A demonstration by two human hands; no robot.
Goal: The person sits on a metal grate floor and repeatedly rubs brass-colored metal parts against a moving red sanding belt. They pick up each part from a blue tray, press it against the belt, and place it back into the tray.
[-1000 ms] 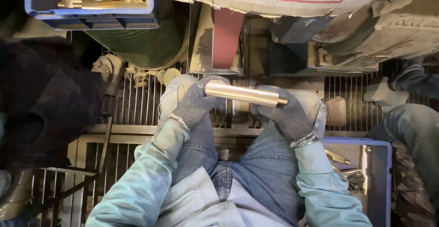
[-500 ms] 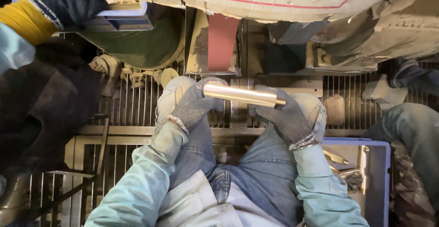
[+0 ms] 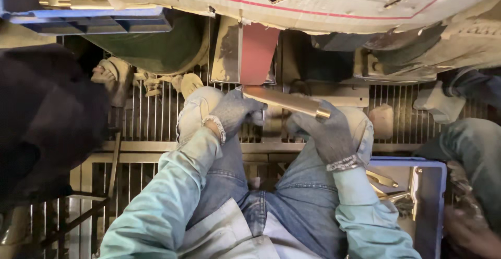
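A brass-coloured metal bar lies across my two gloved hands, above my knees. My left hand grips its left end and my right hand grips its right end. The bar's left end sits just below the reddish sanding belt of the machine in front of me; whether they touch I cannot tell. I wear grey gloves, pale green sleeves and blue jeans.
A blue crate with brass parts stands at the top left. Another blue bin with brass parts is at my right side. A dark-clothed person is on the left, another person's jeans-clad leg on the right. A metal grate floor lies below.
The bar has tilted, its left end raised toward the belt. A co-worker's gloved hand seen at the top left half a second ago is gone, and the blue crate is back in view.
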